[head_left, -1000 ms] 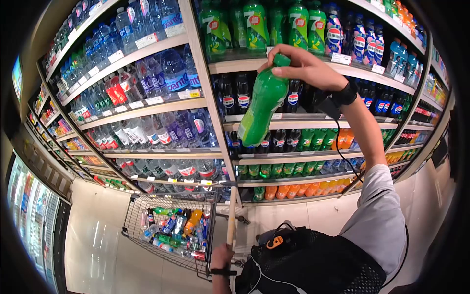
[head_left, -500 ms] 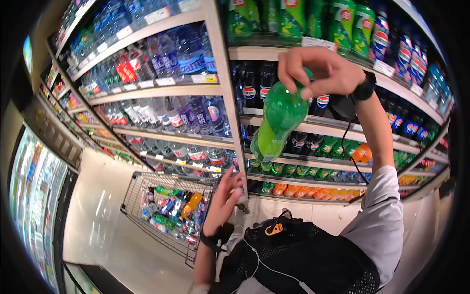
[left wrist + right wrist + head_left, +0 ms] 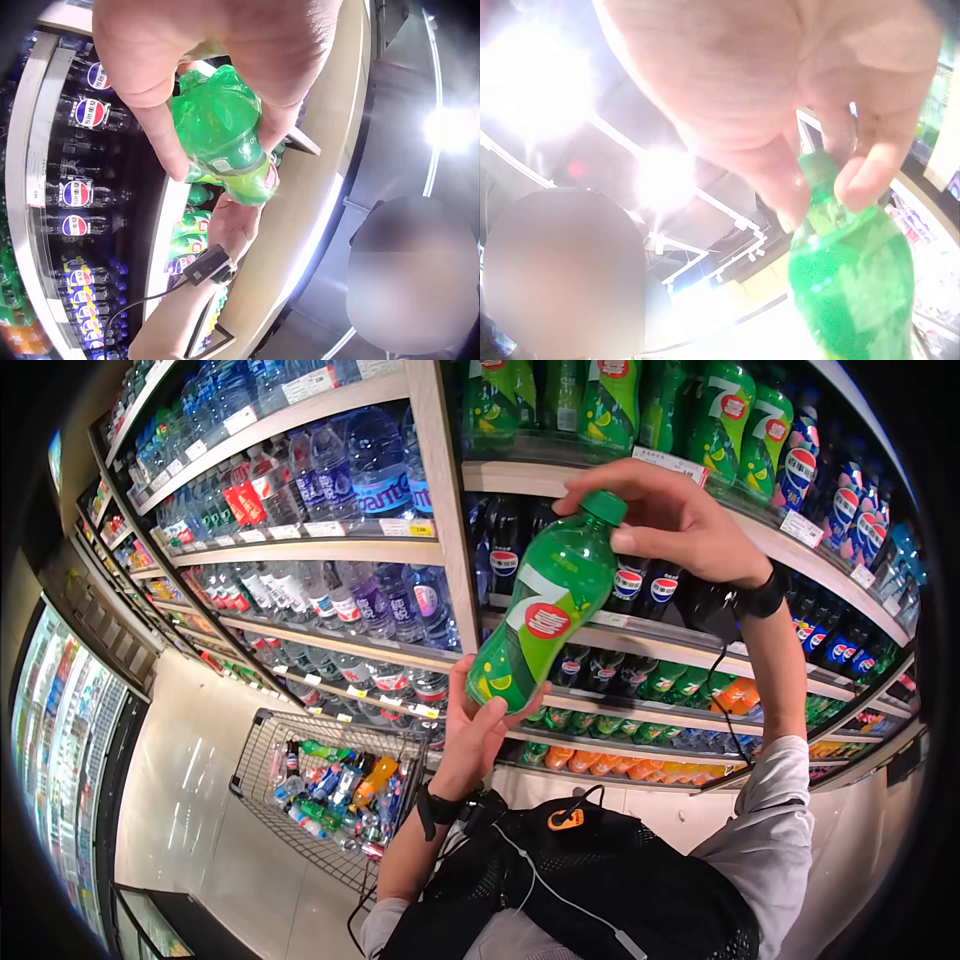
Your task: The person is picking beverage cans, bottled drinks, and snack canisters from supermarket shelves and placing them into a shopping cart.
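A green 7-Up soda bottle (image 3: 540,622) is held tilted in front of the shelves, its green cap (image 3: 604,508) up and to the right. My right hand (image 3: 690,520) holds it by the neck just under the cap, thumb on the near side. Lower down, my left hand (image 3: 472,738) grips the base, with the thumb across the front. The label with its large 7 and red spot faces my head camera. In the left wrist view, fingers and thumb of the left hand flank the clear green base (image 3: 217,112). The right wrist view shows fingertips at the neck above the bottle's shoulder (image 3: 851,262).
A wire shopping cart (image 3: 262,765) holding many mixed bottles stands at lower left. More 7-Up bottles (image 3: 722,420) line the upper shelf, with dark Pepsi bottles (image 3: 503,550) below. Water bottles (image 3: 380,470) fill the left shelves. A cable (image 3: 716,680) hangs from my right wrist.
My left hand has left the wooden-coloured handle beside the cart, risen, and taken hold of the bottle's base. The bottle has turned, so its label now faces me.
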{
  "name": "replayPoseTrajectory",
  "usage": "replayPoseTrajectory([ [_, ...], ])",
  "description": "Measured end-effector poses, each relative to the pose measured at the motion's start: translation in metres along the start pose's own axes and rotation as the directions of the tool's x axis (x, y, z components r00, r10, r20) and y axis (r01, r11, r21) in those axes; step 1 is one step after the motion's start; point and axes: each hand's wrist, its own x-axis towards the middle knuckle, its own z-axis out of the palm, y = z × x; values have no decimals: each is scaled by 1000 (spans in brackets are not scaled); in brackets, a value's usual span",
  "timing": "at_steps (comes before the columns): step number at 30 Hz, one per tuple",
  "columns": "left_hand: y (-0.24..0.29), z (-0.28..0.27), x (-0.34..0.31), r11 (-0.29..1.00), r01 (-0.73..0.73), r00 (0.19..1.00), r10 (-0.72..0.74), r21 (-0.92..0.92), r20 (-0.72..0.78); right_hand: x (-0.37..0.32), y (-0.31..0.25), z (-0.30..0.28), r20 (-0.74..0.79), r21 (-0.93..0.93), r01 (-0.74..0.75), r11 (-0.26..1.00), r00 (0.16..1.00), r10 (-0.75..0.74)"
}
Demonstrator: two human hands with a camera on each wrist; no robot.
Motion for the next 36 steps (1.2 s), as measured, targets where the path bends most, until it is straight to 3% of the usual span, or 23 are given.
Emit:
replayPoseTrajectory([
  [2, -1, 3, 9, 993, -63, 997, 68, 95, -48, -1, -3, 8, -160, 11, -55, 998, 985, 56],
  [4, -9, 8, 20, 970, -153, 987, 158, 188, -12, -6, -20, 19, -281, -138, -139, 981, 955, 96],
  [6, -10, 9, 19, 975, -141, 990, 143, 173, 1, -6, -12, 31, -243, -117, -142, 983, 964, 110],
  [11, -14, 13, 18, 961, -218, 976, 219, 170, 17, -7, -8, 55, -320, -104, 28, 994, 946, -60],
  [15, -4, 17, 31, 939, -226, 974, 218, 259, 59, 6, -26, 47, -333, -190, -16, 982, 942, -49],
  [18, 16, 31, 42, 874, -300, 952, 247, 381, 183, 24, -36, 25, -264, -308, 120, 944, 942, -206],
  [19, 22, 34, 42, 878, -294, 952, 236, 378, 194, 30, -41, 13, -288, -432, 97, 897, 927, -239],
  [20, 26, 28, 39, 879, -299, 951, 241, 372, 197, 36, -50, 6, -304, -523, 165, 836, 880, -364],
  [22, 36, 6, 28, 890, -155, 980, 84, 430, 179, 57, -67, -28, -179, -604, 158, 781, 928, -326],
  [24, 35, -5, 16, 881, -130, 989, 84, 454, 120, 69, -86, -39, -224, -655, 48, 754, 941, -253],
  [26, 31, -19, 7, 895, -39, 999, 48, 445, -8, 90, -87, -53, -204, -706, 44, 707, 943, -263],
  [28, 24, -29, -4, 879, -45, 998, 60, 474, -17, 101, -90, -60, -198, -787, -35, 616, 960, -198],
  [29, 20, -35, -10, 879, 13, 1000, -9, 476, -9, 105, -83, -67, -124, -816, 53, 576, 957, -264],
  [34, 10, -50, -36, 832, 235, 961, -276, 502, 7, 118, -67, -77, -52, -910, 110, 399, 926, -375],
  [36, 9, -54, -40, 821, 233, 960, -279, 522, 8, 119, -65, -75, -41, -938, 106, 331, 911, -410],
])
